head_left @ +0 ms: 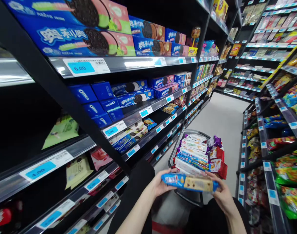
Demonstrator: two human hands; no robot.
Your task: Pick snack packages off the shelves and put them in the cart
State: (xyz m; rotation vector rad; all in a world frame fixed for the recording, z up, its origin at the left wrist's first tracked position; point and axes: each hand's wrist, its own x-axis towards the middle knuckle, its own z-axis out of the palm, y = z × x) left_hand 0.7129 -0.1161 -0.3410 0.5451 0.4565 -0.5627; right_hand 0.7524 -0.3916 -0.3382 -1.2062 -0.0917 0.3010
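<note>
Between both hands is a long blue-and-tan cookie packet [189, 182], held level and a little blurred. My left hand [161, 183] grips its left end with thumb above and fingers below. Around the right end, my right hand [220, 191] is closed. Just beyond the packet stands a grey shopping basket [173, 152] on the floor. Several snack packets [193, 146] in white, blue, purple and red are piled in it, some jutting over its right side. The packet covers part of the basket's near side.
On the left, a black shelf rack carries blue Oreo boxes [97, 100] behind price tags [86, 66]. Another rack on the right holds bagged snacks [288, 169]. Between them a grey floor aisle [218, 110] runs to far shelves. My dark-clothed knees [138, 185] flank the basket's near side.
</note>
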